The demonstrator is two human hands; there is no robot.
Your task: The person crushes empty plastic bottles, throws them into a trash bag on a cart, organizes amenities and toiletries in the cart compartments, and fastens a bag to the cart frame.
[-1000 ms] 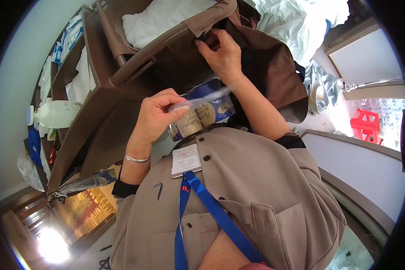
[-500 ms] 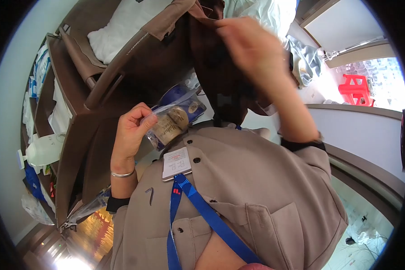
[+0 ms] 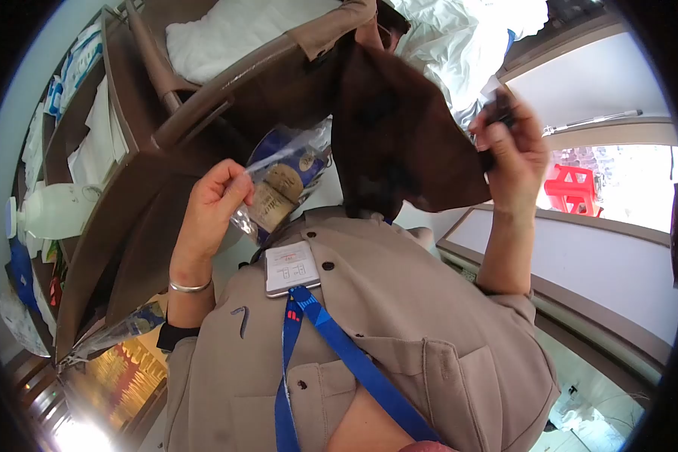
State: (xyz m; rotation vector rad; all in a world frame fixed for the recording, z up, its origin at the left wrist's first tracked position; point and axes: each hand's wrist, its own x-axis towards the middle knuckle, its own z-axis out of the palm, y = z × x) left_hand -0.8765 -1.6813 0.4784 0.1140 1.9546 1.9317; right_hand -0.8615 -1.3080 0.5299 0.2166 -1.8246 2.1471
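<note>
My left hand pinches the edge of a clear plastic packet with blue and tan printing, holding it at a tilt in front of my chest. Out to the right, my right hand is closed on the edge of a dark brown cloth flap. A small black piece shows between its fingers; I cannot make out what it is. The flap hangs from a brown cart frame, spread between the frame and my right hand.
White linen lies in the cart's upper part. Its side shelf holds a white bottle and folded white papers or cloths. A whitish plastic bag is behind the flap. Far right, a red stool stands beyond a ledge.
My right hand has moved right and down from the top of the cart, drawing the brown flap out wide. The left hand keeps the packet, now a little further left.
</note>
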